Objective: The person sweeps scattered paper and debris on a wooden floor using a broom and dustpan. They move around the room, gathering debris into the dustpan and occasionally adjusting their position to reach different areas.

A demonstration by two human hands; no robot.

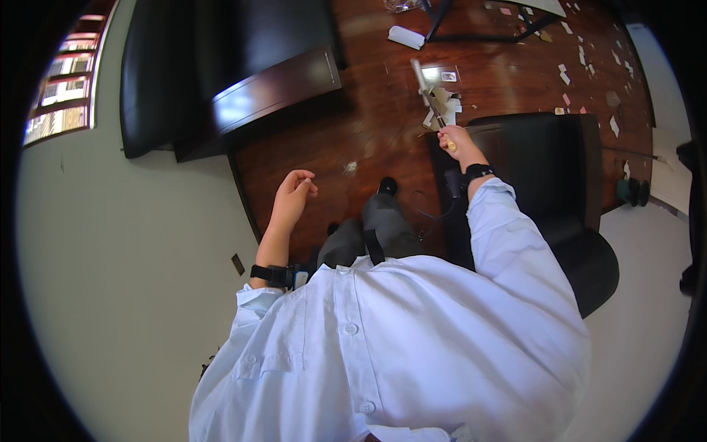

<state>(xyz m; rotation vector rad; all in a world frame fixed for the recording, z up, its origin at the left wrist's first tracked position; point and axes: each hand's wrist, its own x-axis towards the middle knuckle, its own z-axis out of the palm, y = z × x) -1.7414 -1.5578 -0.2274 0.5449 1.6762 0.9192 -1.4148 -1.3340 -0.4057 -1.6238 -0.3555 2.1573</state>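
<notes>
Gripping a stick tool [440, 114] by its yellow handle [451, 145], the right hand [458, 140] reaches out to two o'clock from the middle of the head view, fingers wrapped tightly around the grip. From that hand the tool slants toward eleven o'clock, along a thin shaft to a pale, blurred crosspiece [418, 75] at its far end. Beneath it, at one o'clock on the brown floor [324, 140], lies a heap of torn paper [447, 101]; whether the tool touches the heap, I cannot tell. A small card [448, 76] lies near the crosspiece, on its three o'clock side.

At ten o'clock the left hand [296, 190] hangs slack in the air, its fingers loosely bent toward the thumb. Black bands circle both wrists, and a pale blue shirt [412, 339] fills six o'clock.

Between two and three o'clock, just beside the right forearm, stands a black armchair [530, 166]. Paper scraps [614, 127] are strewn about two o'clock. A white bundle [406, 37] lies between twelve and one, near a table [549, 6] at one. A black sofa [158, 66] fills ten to eleven o'clock, with a shiny brown wooden panel [283, 85] beside it; a barred window [70, 85] shows at ten.
</notes>
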